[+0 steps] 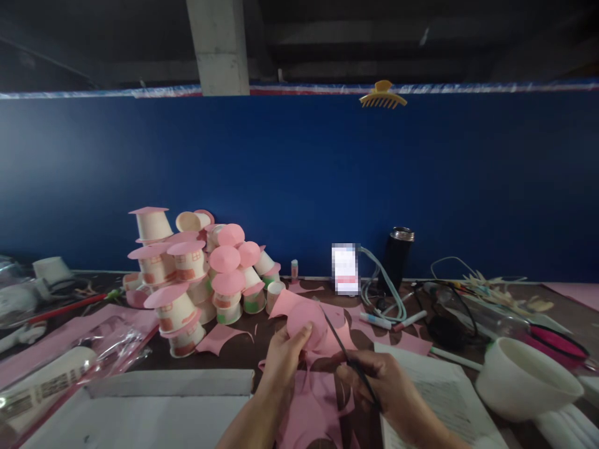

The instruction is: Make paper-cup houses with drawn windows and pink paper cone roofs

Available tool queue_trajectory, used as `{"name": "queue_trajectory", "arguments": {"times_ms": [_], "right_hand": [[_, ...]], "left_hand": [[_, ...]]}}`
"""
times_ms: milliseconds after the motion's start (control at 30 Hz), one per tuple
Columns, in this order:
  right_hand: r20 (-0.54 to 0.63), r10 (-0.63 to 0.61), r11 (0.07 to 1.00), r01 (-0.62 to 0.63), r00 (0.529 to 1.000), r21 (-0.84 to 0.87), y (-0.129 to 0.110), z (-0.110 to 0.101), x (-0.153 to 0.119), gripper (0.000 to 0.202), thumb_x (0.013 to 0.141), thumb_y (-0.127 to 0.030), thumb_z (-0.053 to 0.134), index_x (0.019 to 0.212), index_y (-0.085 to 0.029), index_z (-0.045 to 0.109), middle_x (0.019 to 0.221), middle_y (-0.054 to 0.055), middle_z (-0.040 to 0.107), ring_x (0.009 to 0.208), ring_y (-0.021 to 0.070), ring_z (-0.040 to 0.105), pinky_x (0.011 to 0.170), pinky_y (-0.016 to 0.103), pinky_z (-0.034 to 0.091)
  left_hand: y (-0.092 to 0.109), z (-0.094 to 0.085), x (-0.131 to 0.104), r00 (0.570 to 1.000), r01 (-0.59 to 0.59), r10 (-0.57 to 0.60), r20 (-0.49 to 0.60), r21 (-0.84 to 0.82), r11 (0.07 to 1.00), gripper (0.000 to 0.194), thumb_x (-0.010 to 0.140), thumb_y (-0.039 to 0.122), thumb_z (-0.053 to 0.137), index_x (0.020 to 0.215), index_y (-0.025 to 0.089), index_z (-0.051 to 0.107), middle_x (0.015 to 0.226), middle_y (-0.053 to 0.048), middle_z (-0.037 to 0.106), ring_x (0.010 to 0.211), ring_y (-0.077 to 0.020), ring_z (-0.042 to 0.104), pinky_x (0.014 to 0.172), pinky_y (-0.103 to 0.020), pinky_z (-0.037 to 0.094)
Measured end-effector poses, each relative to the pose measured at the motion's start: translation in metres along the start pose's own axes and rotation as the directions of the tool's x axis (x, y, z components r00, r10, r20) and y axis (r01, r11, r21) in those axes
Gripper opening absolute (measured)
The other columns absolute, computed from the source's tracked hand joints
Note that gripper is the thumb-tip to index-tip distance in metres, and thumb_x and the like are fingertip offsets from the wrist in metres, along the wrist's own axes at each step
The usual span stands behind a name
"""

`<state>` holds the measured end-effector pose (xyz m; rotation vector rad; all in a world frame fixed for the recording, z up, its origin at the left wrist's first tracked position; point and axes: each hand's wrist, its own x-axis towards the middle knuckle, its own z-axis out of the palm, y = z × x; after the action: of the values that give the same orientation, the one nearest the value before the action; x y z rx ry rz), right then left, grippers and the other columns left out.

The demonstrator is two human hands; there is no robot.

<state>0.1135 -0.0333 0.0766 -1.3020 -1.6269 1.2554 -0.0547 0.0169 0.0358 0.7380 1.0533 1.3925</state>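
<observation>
My left hand (286, 355) pinches a round piece of pink paper (311, 321), thumb on top. More pink paper with curved cut edges spreads behind and under that disc. In my right hand (374, 377) is a pair of dark scissors (344, 340), seen nearly edge-on, its blades slanting up to the disc's right side. Whether the blades are apart cannot be made out. Cut pink paper scraps (311, 405) lie below and between my hands. To the left, paper cups (156, 265) with drawn windows and pink disc tops stand stacked and heaped.
A lit phone (345, 268) leans by the blue partition (299, 168), near a black flask (397, 259) and a coiled pale cable (395, 299). Markers (375, 320), a printed sheet (435, 393) and a white bowl (526, 380) are at right. A white box (150, 411) lies front left.
</observation>
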Motion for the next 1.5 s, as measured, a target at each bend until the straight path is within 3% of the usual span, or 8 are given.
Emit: {"name": "queue_trajectory", "arguments": {"times_ms": [433, 833, 1167, 1500], "right_hand": [[0.003, 0.000, 1.000, 0.000, 1.000, 0.001, 0.000, 0.001, 0.000, 0.041, 0.076, -0.048, 0.067, 0.094, -0.012, 0.075, 0.054, -0.004, 0.041, 0.050, 0.0080, 0.033, 0.045, 0.021, 0.025], [-0.076, 0.028, 0.999, -0.025, 0.997, 0.045, 0.009, 0.000, 0.005, 0.047, 0.068, -0.054, 0.070, 0.093, -0.014, 0.075, 0.059, -0.002, 0.048, 0.055, 0.0111, 0.039, 0.049, 0.022, 0.033], [-0.037, 0.006, 0.999, -0.005, 0.999, 0.049, 0.011, -0.002, 0.007, 0.037, 0.075, -0.045, 0.069, 0.093, -0.013, 0.074, 0.056, -0.005, 0.039, 0.052, 0.0076, 0.030, 0.046, 0.021, 0.021], [-0.051, 0.032, 0.995, -0.027, 0.998, 0.097, 0.015, 0.000, 0.006, 0.040, 0.073, -0.047, 0.070, 0.091, -0.012, 0.072, 0.050, -0.007, 0.036, 0.047, 0.0063, 0.030, 0.044, 0.021, 0.020]], "left_hand": [[0.004, 0.002, -0.004, 0.999, -0.039, 0.040, -0.011, 0.056, 0.998, 0.039, 0.058, 0.047, 0.079, 0.065, 0.014, 0.059, 0.049, 0.006, 0.047, 0.043, -0.0052, 0.034, 0.045, -0.020, 0.028], [0.009, -0.001, -0.005, 0.990, -0.075, 0.050, 0.130, 0.196, 0.978, 0.035, 0.064, 0.046, 0.075, 0.066, 0.015, 0.061, 0.054, 0.004, 0.050, 0.046, -0.0070, 0.034, 0.045, -0.021, 0.027], [0.010, 0.003, -0.009, 0.996, -0.041, 0.031, 0.088, 0.124, 0.991, 0.035, 0.058, 0.044, 0.078, 0.060, 0.015, 0.058, 0.049, 0.006, 0.046, 0.043, -0.0061, 0.033, 0.043, -0.021, 0.026], [0.003, 0.000, -0.001, 0.997, -0.022, 0.015, 0.071, 0.099, 0.995, 0.037, 0.058, 0.045, 0.078, 0.060, 0.015, 0.057, 0.047, 0.006, 0.046, 0.042, -0.0052, 0.034, 0.044, -0.020, 0.027]]}}
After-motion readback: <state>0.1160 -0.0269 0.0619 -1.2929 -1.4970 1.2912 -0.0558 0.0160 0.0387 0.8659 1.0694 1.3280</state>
